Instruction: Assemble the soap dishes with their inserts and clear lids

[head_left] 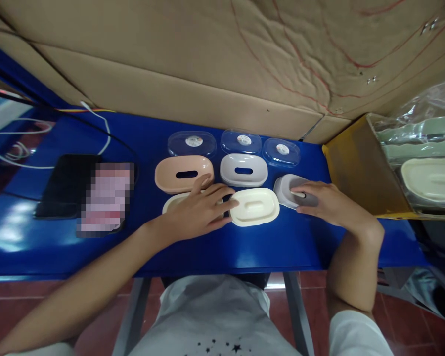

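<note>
My left hand [202,207] reaches over the table with its fingers spread, fingertips at the left edge of a cream oval lid [257,207]. Beneath that hand lies another cream oval piece [172,201], mostly covered. My right hand [324,200] is closed on a grey oval box [286,190], with thumb and fingers at its slotted middle. Just behind stand a peach oval box [165,173] and a pale lilac oval box [259,173], each with a slot in its bottom.
Clear plastic covers with round stickers, a left one [178,143], a middle one [230,141] and a right one [272,152], line the back. A blurred-out phone [106,198] lies left. An open carton [371,173] with green and cream pieces stands right. Cardboard [207,54] walls the back.
</note>
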